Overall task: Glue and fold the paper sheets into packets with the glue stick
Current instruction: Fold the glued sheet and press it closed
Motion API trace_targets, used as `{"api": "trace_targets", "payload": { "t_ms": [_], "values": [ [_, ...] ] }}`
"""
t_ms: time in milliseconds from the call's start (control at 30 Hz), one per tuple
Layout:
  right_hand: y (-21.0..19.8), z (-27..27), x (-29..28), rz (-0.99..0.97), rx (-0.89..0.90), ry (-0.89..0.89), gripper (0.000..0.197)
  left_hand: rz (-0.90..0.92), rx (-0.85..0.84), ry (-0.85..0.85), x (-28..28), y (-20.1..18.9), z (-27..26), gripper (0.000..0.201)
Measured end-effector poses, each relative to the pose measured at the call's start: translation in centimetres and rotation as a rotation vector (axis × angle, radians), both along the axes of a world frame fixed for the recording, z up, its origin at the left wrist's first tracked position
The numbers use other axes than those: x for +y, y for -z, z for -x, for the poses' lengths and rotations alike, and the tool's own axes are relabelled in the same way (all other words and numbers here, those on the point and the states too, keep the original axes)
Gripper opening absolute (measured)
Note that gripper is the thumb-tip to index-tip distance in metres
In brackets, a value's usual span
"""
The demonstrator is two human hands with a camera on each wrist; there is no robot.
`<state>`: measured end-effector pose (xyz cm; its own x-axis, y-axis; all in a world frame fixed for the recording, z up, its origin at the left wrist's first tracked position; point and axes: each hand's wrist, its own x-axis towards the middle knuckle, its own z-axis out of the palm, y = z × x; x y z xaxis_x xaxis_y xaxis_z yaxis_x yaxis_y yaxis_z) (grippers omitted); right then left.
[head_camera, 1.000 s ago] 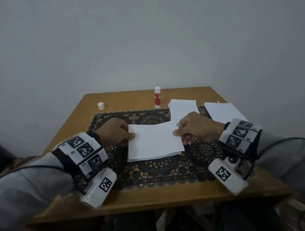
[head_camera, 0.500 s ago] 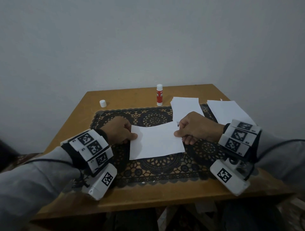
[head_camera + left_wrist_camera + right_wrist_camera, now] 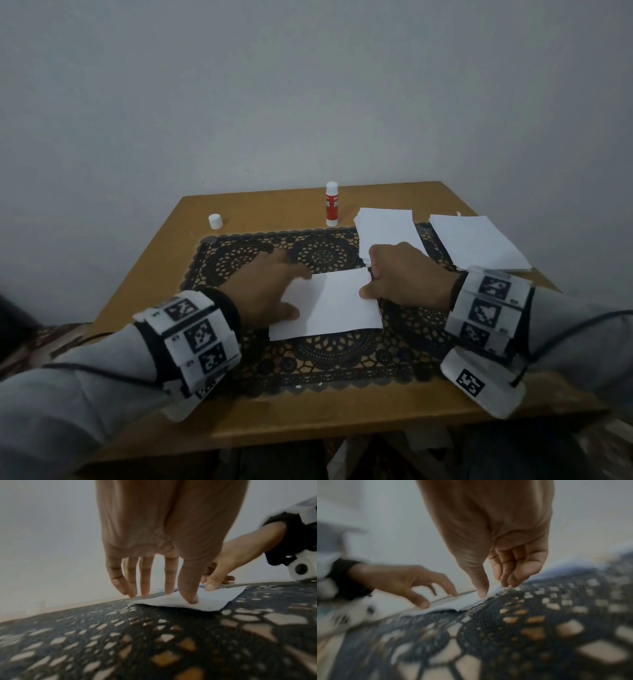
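A folded white paper sheet [image 3: 334, 305] lies flat on the black lace mat [image 3: 322, 363] in the middle of the table. My left hand [image 3: 298, 293] is at its left edge with fingers straight; the left wrist view shows the thumb [image 3: 189, 596] pressing down on the sheet [image 3: 214, 601]. My right hand [image 3: 370, 282] holds the right edge. In the right wrist view its thumb [image 3: 481, 591] sits on top of the sheet [image 3: 464, 601] and its curled fingers [image 3: 510, 580] meet the edge. The glue stick [image 3: 331, 204] stands upright and uncapped at the back.
The white cap [image 3: 215, 221] stands at the back left of the wooden table [image 3: 164, 260]. A stack of white sheets [image 3: 385, 228] and a second stack [image 3: 476, 240] lie at the back right. A plain wall rises behind the table.
The sheet has come down flat onto the mat. My left hand has released its pinch and spread its fingers, thumb now pressing the left edge. The right hand stays at the right edge.
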<state>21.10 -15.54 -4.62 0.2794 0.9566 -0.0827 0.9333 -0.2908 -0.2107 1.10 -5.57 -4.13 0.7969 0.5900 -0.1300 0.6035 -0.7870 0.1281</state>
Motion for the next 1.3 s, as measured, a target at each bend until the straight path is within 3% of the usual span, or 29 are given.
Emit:
{"api": "trace_targets", "payload": {
  "t_ms": [100, 200, 267, 433, 600, 800, 933, 1100, 1300],
  "values": [
    [-0.8, 2.6, -2.0, 0.032, -0.215, -0.26, 0.041, -0.019, 0.164, 0.093, -0.5, 0.2, 0.0, 0.062],
    [-0.7, 5.5, -4.8, 0.391, -0.185, -0.507, 0.087, -0.001, 0.321, 0.124, -0.5, 0.5, 0.4, 0.069],
    [-0.3, 5.3, -6.2, 0.499, -0.184, -0.538, 0.098, 0.037, 0.37, 0.13, -0.5, 0.6, 0.8, 0.07],
    [-0.6, 2.6, -5.7, 0.561, -0.236, -0.355, 0.1, 0.036, 0.39, 0.149, -0.5, 0.6, 0.7, 0.069],
    [-0.5, 5.7, -4.9, 0.559, -0.174, -0.507, 0.099, 0.029, 0.412, 0.146, -0.5, 0.5, 0.5, 0.071],
    [-1.4, 4.2, -1.1, 0.522, -0.12, -0.341, 0.098, 0.035, 0.402, 0.144, -0.6, 0.4, 0.6, 0.071],
    [-0.6, 5.2, -2.4, 0.56, -0.151, -0.456, 0.099, 0.032, 0.417, 0.147, -0.5, 0.4, 0.6, 0.071],
    [-1.5, 3.0, -1.3, 0.505, -0.064, -0.331, 0.094, 0.011, 0.418, 0.149, -0.6, 0.3, 0.5, 0.07],
    [-0.9, 4.0, -3.0, 0.537, -0.112, -0.438, 0.094, 0.01, 0.423, 0.157, -0.7, 0.3, 0.5, 0.07]
  ]
}}
